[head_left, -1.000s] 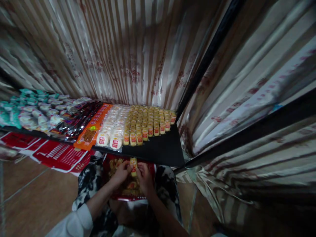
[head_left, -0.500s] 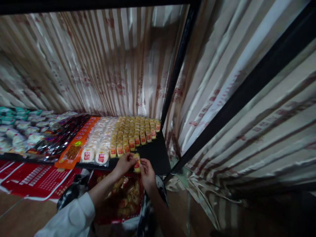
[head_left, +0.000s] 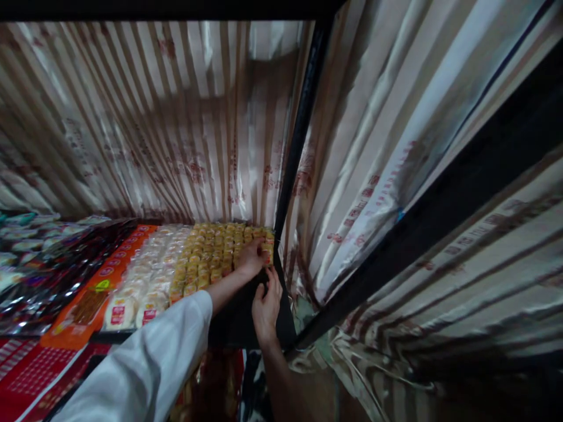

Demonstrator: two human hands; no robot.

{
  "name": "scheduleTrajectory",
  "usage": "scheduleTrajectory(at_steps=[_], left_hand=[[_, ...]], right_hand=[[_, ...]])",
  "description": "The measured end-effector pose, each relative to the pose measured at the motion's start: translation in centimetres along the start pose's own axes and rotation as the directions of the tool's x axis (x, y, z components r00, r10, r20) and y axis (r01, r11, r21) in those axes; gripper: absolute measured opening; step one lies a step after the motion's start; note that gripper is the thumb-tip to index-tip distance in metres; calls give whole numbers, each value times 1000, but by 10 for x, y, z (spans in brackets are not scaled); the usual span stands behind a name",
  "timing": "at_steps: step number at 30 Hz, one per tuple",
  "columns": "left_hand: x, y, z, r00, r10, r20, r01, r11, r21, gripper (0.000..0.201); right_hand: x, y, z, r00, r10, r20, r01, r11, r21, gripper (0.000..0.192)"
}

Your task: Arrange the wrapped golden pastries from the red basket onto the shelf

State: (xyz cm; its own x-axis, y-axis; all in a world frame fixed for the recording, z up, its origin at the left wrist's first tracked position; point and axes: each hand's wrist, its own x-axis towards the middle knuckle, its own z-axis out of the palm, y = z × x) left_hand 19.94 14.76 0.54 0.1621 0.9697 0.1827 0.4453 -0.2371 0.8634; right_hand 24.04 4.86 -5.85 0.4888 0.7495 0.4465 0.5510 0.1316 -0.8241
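We are reaching our left hand [head_left: 251,258] onto the black shelf [head_left: 237,319], its fingers curled over the yellow snack packs [head_left: 215,252] at the right end of the rows, beside the black upright post [head_left: 299,135]. Whether it is gripping one pack we cannot tell. Our right hand [head_left: 266,305] is hovering just below, fingers loosely spread, holding nothing. White round packs [head_left: 145,281] and an orange packet [head_left: 90,299] are lying to the left. Striped cloth [head_left: 176,117] is hanging behind.
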Motion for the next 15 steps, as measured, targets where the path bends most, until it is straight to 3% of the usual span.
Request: scheduleTrajectory(at_steps=[6,10,15], left_hand=[[33,10,25,993,94,67,-106,972,210,31],[44,1,34,986,138,89,-159,936,314,34],[55,-16,41,981,160,111,-187,933,309,27]], right_hand=[[27,25,15,997,83,-9,-82,996,39,52],[40,40,26,994,105,-11,-104,994,38,54],[53,64,44,995,95,-30,-94,995,46,55]])
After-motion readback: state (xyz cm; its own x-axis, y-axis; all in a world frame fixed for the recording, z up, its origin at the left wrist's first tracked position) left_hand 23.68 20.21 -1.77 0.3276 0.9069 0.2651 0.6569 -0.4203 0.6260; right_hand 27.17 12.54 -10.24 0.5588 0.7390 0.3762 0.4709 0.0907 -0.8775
